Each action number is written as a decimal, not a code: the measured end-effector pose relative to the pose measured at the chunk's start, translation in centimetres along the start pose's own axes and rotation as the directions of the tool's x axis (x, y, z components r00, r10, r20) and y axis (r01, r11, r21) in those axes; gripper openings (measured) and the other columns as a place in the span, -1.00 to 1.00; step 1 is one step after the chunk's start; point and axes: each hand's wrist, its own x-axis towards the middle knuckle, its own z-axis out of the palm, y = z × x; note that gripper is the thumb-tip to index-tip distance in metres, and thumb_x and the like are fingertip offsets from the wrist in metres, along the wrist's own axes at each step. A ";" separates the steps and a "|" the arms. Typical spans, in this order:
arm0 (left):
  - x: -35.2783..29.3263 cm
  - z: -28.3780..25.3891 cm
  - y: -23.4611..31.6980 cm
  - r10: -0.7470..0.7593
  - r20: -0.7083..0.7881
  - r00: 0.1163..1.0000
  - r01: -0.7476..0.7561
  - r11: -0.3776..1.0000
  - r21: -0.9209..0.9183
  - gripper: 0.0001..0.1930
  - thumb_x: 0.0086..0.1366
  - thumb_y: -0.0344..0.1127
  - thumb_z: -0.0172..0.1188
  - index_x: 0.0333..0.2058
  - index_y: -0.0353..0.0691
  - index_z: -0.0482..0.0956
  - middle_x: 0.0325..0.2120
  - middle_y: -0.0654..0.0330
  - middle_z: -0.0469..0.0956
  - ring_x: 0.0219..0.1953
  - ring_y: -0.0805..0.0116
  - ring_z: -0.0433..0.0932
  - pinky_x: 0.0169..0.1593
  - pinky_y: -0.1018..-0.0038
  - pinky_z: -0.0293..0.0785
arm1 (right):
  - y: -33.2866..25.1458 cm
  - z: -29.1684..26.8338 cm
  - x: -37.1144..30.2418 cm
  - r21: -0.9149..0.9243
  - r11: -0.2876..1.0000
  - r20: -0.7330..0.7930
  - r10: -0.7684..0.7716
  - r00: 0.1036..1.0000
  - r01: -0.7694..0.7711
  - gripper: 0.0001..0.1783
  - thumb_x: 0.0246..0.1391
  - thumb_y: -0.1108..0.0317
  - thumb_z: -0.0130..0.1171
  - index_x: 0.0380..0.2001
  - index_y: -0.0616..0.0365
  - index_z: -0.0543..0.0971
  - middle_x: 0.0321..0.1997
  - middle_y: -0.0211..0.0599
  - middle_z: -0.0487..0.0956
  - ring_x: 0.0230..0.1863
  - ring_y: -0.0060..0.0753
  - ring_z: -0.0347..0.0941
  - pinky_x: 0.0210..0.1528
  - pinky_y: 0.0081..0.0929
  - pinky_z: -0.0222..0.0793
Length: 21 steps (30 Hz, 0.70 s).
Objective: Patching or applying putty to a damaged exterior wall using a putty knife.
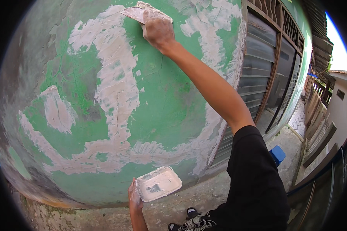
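While right hand (159, 32) grips caked scraper (134, 13) | left hand (135, 195): smeared rectangular tray (162, 194)

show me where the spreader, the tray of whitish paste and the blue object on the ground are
Spreader (135, 13): head view, on its paste-smeared blade.
Tray (164, 193): head view, on its lower rim.
Blue object (278, 154): head view, on the middle of its visible part.
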 end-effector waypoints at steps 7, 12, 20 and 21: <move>0.3 2.3 -2.2 -0.029 0.046 0.999 0.028 0.999 0.019 -0.59 0.46 -0.06 -0.11 -0.08 -0.36 0.46 -0.24 0.13 0.58 -0.21 0.37 0.57 -0.11 0.42 0.54 | -3.1 -14.2 -7.0 0.631 0.655 0.376 0.210 0.903 -0.415 -0.81 0.13 0.38 0.10 -0.34 0.32 0.59 -0.63 0.07 0.47 -0.69 -0.12 0.37 -0.57 -0.32 0.29; -0.5 7.0 -3.6 -0.074 0.080 0.994 0.067 0.995 0.078 -0.59 0.46 -0.06 -0.09 -0.08 -0.35 0.46 -0.25 0.15 0.57 -0.22 0.39 0.56 -0.11 0.43 0.53 | -3.6 -23.7 -19.4 0.663 0.450 0.673 -0.008 0.740 -0.598 -0.82 0.08 0.46 0.18 -0.29 0.40 0.59 -0.67 -0.05 0.44 -0.66 -0.60 0.24 -0.58 -0.50 0.24; -2.3 15.9 -10.0 -0.115 0.083 0.990 0.104 0.986 0.128 -0.55 0.42 0.02 -0.03 -0.11 -0.34 0.50 -0.28 0.20 0.58 -0.27 0.47 0.54 -0.18 0.51 0.52 | 1.0 -30.6 -36.6 0.338 0.060 0.863 0.378 0.334 -0.939 -0.79 0.09 0.43 0.21 -0.23 0.32 0.61 -0.51 -0.29 0.59 -0.47 -0.68 0.34 -0.40 -0.59 0.30; -2.6 17.0 -10.8 -0.106 0.079 0.991 0.094 0.985 0.146 -0.55 0.42 0.02 -0.03 -0.11 -0.33 0.50 -0.28 0.21 0.58 -0.28 0.48 0.54 -0.18 0.52 0.52 | 1.3 -31.9 -36.7 0.284 -0.118 0.885 0.413 0.213 -0.952 -0.81 0.08 0.45 0.21 -0.25 0.33 0.61 -0.45 -0.49 0.57 -0.38 -0.76 0.31 -0.36 -0.65 0.29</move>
